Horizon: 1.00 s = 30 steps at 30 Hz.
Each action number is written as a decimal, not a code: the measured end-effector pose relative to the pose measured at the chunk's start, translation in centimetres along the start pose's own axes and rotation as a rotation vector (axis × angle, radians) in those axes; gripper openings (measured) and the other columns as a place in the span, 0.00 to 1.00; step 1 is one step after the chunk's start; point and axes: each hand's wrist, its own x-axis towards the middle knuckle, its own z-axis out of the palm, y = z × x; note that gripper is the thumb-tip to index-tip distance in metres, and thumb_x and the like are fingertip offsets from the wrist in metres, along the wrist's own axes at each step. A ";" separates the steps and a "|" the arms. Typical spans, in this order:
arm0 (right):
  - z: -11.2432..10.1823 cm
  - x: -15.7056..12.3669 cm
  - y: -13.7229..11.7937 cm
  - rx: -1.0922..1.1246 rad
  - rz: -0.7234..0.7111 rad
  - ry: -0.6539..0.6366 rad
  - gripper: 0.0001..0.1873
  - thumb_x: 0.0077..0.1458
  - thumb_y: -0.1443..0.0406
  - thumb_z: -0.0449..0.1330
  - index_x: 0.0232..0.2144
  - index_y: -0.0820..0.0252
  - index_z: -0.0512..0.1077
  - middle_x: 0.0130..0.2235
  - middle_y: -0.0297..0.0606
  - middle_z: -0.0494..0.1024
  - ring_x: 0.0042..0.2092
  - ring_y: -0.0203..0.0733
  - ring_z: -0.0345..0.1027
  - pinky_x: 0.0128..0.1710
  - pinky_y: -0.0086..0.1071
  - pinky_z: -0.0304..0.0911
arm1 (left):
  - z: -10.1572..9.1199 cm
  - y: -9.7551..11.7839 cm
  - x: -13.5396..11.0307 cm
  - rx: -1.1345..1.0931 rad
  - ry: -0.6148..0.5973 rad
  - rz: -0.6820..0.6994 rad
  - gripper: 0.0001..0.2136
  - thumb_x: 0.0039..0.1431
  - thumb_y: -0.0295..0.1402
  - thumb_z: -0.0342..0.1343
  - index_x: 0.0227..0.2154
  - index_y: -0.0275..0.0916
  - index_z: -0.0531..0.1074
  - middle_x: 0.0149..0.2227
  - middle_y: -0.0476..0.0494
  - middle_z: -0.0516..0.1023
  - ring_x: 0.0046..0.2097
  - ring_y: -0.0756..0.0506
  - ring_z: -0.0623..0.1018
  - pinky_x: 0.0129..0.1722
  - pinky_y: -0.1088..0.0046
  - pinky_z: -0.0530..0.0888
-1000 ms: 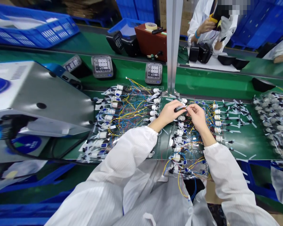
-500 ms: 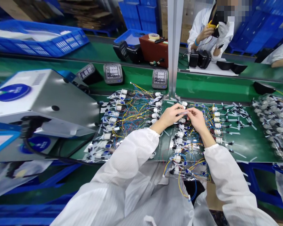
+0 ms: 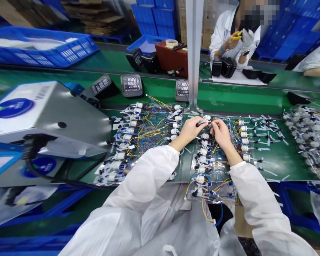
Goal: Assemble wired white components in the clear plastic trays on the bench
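Over the upper end of the right-hand group of parts, my left hand [image 3: 191,128] is closed in a pinch on a small black-and-white tube piece [image 3: 202,123]. Close to its fingertips is my right hand [image 3: 220,132], also pinched. Whatever sits between the right fingers is too small to make out. Below both hands lie several white cylindrical parts [image 3: 202,152] with yellow, blue and red wires on clear plastic. A similar wired group [image 3: 149,129] spreads out to the left. Loose thin white tubes with black fittings [image 3: 268,128] are scattered on the right.
A metal post [image 3: 194,53] rises behind my hands. Display units [image 3: 132,85] stand on the green belt [image 3: 157,87] beyond. At left is a large grey machine [image 3: 77,121]; at far right, a pile of clear-bagged parts [image 3: 308,138]. Opposite, a person holds a yellow-handled tool [image 3: 237,35].
My fingertips have come slightly apart, and the dark end of the piece now shows at my left fingers. The display units have shifted right relative to the post.
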 end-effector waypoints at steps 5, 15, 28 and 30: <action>-0.1 0.9 -1.5 -0.024 -0.049 -0.064 0.19 0.59 0.51 0.65 0.46 0.55 0.74 0.40 0.37 0.81 0.28 0.36 0.70 0.29 0.32 0.66 | -0.5 1.5 1.5 -0.044 0.009 -0.098 0.07 0.65 0.37 0.65 0.40 0.40 0.82 0.40 0.43 0.86 0.41 0.43 0.83 0.46 0.66 0.77; -1.2 4.5 -7.4 -0.216 -0.141 0.000 0.18 0.56 0.48 0.66 0.34 0.55 0.76 0.29 0.36 0.80 0.31 0.44 0.76 0.33 0.37 0.74 | -2.8 4.3 6.8 -0.055 -0.004 -0.034 0.06 0.63 0.36 0.64 0.36 0.39 0.80 0.35 0.47 0.84 0.38 0.44 0.80 0.42 0.69 0.73; 0.9 6.4 -16.2 -0.039 -0.221 -0.006 0.20 0.57 0.48 0.69 0.35 0.56 0.72 0.35 0.33 0.79 0.33 0.40 0.81 0.34 0.34 0.79 | -9.5 8.8 12.4 -0.077 0.095 0.130 0.04 0.61 0.33 0.65 0.36 0.40 0.78 0.36 0.48 0.84 0.38 0.45 0.80 0.43 0.69 0.73; 1.5 6.4 -17.0 -0.036 -0.213 -0.033 0.19 0.57 0.50 0.70 0.34 0.56 0.71 0.34 0.33 0.79 0.33 0.40 0.80 0.34 0.34 0.80 | -10.1 9.0 12.5 -0.082 0.083 0.144 0.04 0.61 0.33 0.66 0.36 0.39 0.78 0.35 0.48 0.84 0.38 0.45 0.80 0.42 0.70 0.73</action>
